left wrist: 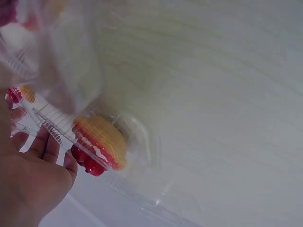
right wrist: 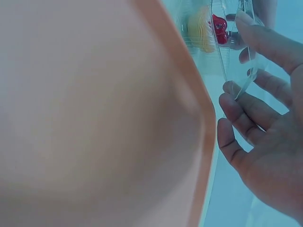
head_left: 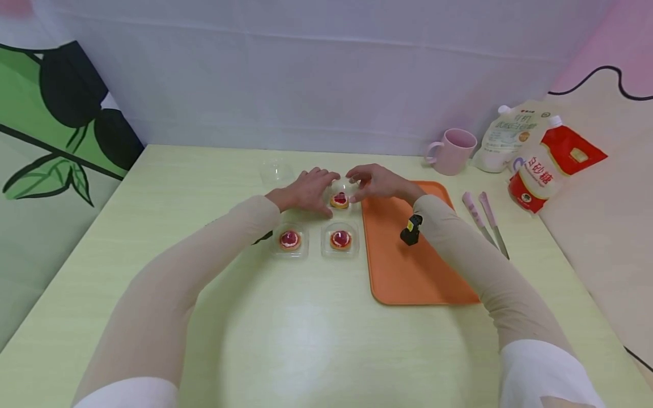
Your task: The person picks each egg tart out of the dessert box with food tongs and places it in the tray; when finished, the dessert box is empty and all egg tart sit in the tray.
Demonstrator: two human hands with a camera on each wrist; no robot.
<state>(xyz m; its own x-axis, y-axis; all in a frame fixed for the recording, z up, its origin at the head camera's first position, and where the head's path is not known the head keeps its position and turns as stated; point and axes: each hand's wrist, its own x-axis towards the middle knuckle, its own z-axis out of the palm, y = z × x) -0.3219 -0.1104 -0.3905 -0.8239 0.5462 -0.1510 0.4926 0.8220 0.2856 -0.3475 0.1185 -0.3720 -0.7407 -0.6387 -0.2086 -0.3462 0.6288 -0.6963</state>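
At the back of the table, a small tart [head_left: 339,199] with red topping sits in a clear plastic box. My right hand [head_left: 380,181] pinches the edge of a clear plastic lid [right wrist: 232,52] over it, between thumb and fingers. From the other side my left hand [head_left: 308,191] reaches round the same lid, its fingers bent at the rim. Two more tarts, a left one [head_left: 289,240] and a right one [head_left: 340,239], sit in clear boxes nearer the front. Close to the left hand in the left wrist view is a tart [left wrist: 99,142] in clear plastic.
An orange tray [head_left: 408,272] lies under the right forearm. Right of it are two pink-handled knives [head_left: 479,218]. A pink mug [head_left: 453,152], a white pouch [head_left: 510,136] and a red pouch [head_left: 548,164] stand behind. Another clear plastic piece [head_left: 276,170] lies behind the left wrist.
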